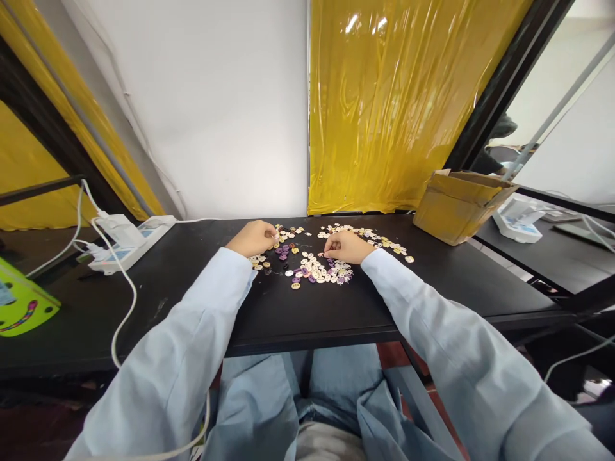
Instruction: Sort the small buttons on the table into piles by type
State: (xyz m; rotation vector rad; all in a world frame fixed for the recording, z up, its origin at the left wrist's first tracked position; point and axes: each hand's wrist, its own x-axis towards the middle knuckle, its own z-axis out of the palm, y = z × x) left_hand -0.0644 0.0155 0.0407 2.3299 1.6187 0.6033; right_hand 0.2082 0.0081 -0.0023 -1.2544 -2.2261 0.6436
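Small oval, button-like pieces lie in loose groups on the black table. My left hand point(252, 239) is closed in a pinch at the left of them, with a small pale pinkish piece point(276, 236) at its fingertips. Beside that hand is a cluster of purple pieces point(283, 251). My right hand point(346, 247) has its fingers pressed together and pointing down at the table, just above a pile of cream pieces point(312, 266). Whatever its fingertips may hold is too small to make out. An arc of cream and yellow pieces point(384, 242) curves behind and right of that hand.
On the left, a white power strip point(139, 243) with plugs trails a white cable point(132, 301) over the table point(307, 320). A bright green container point(24, 301) stands at far left. An open cardboard box point(456, 208) sits back right, beside a yellow plastic curtain point(384, 109).
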